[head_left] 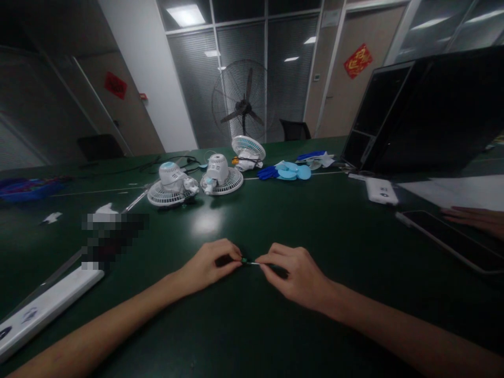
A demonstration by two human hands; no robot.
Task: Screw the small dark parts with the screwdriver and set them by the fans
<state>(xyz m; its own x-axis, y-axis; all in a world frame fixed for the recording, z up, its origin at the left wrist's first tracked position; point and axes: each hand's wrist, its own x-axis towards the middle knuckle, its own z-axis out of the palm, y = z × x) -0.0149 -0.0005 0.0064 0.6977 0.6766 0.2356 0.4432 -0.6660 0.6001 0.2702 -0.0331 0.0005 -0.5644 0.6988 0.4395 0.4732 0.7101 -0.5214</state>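
Note:
My left hand (208,265) and my right hand (293,273) rest on the dark green table (244,325), fingertips almost meeting. Between them they pinch a tiny part with a green bit and a thin pale pin (249,261); it is too small to name. Both hands are closed in a pinch. Farther back lie small white fan heads: one (170,186) at the left, one (220,178) in the middle, and a third (248,151) behind them. Blue fan blades (289,170) lie to their right.
A white strip (43,307) lies at the left front. A white device (381,190) and a dark tablet (452,239) sit at the right, where another person's hand (478,218) rests. An open laptop (425,110) stands at the right rear. A floor fan (242,100) stands behind the table.

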